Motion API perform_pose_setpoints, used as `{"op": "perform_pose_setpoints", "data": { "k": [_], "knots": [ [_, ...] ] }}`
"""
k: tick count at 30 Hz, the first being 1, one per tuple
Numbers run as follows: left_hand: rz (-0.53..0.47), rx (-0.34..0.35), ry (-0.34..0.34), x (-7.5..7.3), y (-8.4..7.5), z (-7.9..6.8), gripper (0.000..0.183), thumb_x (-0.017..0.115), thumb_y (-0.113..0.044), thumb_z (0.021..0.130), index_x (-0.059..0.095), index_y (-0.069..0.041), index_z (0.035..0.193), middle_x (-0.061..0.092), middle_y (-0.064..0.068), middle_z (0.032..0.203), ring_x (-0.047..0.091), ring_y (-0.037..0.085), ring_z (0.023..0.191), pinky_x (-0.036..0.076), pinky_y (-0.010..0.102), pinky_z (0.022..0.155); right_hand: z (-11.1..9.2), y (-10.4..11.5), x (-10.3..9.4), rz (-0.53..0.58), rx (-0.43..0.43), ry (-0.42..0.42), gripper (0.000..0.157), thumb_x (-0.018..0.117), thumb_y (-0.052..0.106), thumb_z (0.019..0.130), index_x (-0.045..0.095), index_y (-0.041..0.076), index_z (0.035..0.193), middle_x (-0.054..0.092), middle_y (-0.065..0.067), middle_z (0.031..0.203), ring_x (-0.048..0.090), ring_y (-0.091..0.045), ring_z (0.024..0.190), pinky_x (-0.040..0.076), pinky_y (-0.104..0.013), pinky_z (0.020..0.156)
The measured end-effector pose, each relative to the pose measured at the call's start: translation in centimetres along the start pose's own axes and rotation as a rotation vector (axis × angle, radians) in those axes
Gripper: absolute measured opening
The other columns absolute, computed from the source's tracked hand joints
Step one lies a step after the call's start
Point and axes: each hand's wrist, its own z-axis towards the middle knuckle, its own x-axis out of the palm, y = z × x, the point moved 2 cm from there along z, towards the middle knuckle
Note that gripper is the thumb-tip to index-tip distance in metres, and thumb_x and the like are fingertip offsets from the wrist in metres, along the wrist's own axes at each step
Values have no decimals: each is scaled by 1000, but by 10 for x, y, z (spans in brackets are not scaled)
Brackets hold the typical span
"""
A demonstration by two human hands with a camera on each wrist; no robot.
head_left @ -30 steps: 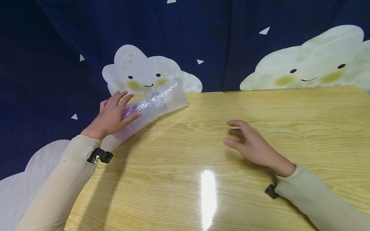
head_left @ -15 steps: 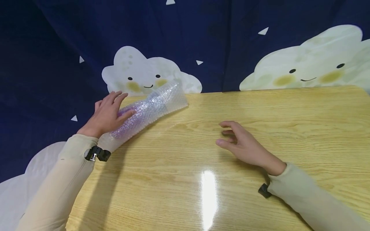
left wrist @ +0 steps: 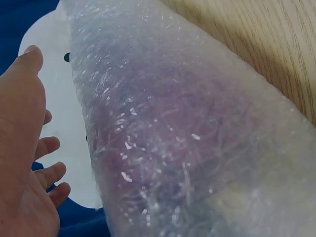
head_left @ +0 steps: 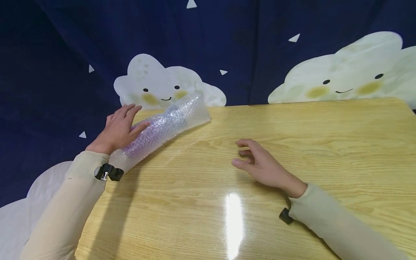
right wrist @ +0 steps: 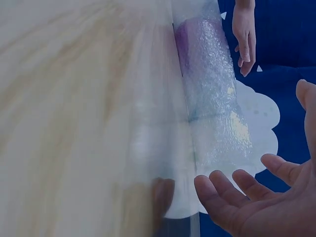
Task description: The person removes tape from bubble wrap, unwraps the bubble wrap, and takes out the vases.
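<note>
A long bubble-wrapped bundle, with something purple showing through the plastic, lies slantwise on the table's back left part. What is inside is hidden by the wrap. My left hand is spread at the bundle's left side, thumb overlapping it in the head view. The left wrist view has a gap between that hand and the bubble wrap. Over the middle of the table is my right hand, fingers loosely bent and holding nothing, well to the right of the bundle. In the right wrist view its palm faces up.
The wood-grain table runs back to a dark blue curtain printed with smiling clouds. A black strap device sits on the left wrist, another black device on the right. Light glares off the tabletop in front.
My right hand has moved left across the table, closer to the bundle. The left hand has drifted slightly left, and the bundle has stayed in almost the same place.
</note>
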Motion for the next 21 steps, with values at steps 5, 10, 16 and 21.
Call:
{"op": "perform_pose_setpoints", "data": {
  "k": [5, 10, 16, 21],
  "knots": [
    [-1, -24, 16, 1, 4, 1, 85, 39, -69, 103, 21, -14, 166, 14, 20, 174, 14, 48, 158, 13, 68, 126, 7, 5, 11, 27, -3, 15, 69, 67, 42, 101, 38, 12, 155, 41, -10, 162, 53, -35, 142, 52, -52, 112],
    [-4, -38, 35, 1, 7, 3, 87, 38, -70, 102, 20, -14, 166, 13, 20, 174, 13, 48, 158, 10, 69, 128, 14, 10, 20, 35, -12, 25, 70, 68, 43, 100, 39, 12, 155, 42, -8, 161, 55, -34, 141, 53, -49, 111],
    [7, -25, 32, -1, 11, 4, 85, 38, -67, 104, 23, -11, 165, 17, 24, 171, 17, 50, 157, 14, 71, 126, 20, 12, 26, 39, -26, 27, 68, 67, 43, 100, 40, 14, 154, 43, -9, 162, 56, -35, 140, 54, -48, 110],
    [9, -32, 36, -2, 13, 6, 84, 37, -67, 104, 24, -10, 164, 18, 25, 171, 18, 51, 156, 16, 72, 124, 26, 17, 33, 42, -15, 48, 68, 67, 44, 100, 41, 12, 154, 44, -7, 161, 56, -33, 140, 55, -47, 108]
  ]
}}
